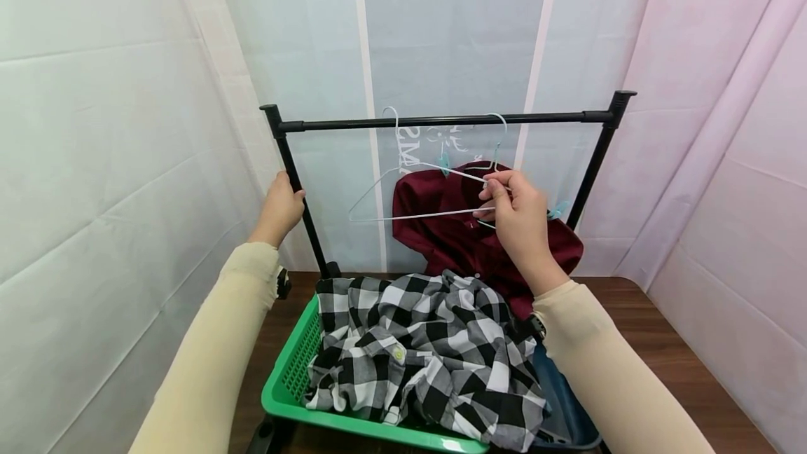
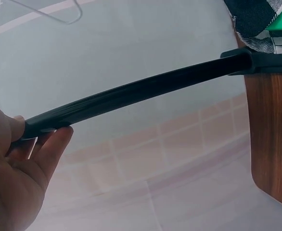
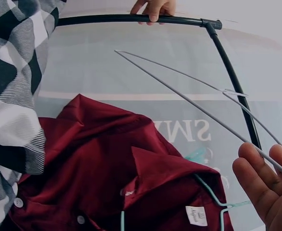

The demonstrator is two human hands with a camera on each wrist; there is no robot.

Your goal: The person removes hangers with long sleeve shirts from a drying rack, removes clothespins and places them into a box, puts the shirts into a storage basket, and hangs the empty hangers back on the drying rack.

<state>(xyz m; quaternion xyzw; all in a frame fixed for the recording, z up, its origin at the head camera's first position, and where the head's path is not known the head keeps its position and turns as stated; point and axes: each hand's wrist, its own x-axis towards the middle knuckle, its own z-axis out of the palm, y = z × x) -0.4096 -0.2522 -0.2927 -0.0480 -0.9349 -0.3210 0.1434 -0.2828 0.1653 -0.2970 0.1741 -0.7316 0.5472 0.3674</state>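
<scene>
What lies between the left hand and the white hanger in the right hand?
In the head view, the black rack post, which the left hand grips; from there to the hanger, the stretch is bare before the curtain.

A pale grey-blue sheet (image 1: 454,33) hangs at the far side, with two light upright strips (image 1: 368,54) and white lettering (image 3: 196,130). A whitish, creased sheet (image 1: 113,125) covers the left, and a pinkish sheet (image 1: 737,195) with a long slanting fold the right. The dark brown wood-grain tabletop (image 1: 681,356) has rounded corners. On its near part is a green basket (image 1: 296,352) with perforated sides; a dark blue container (image 1: 570,405) lies near right.
</scene>
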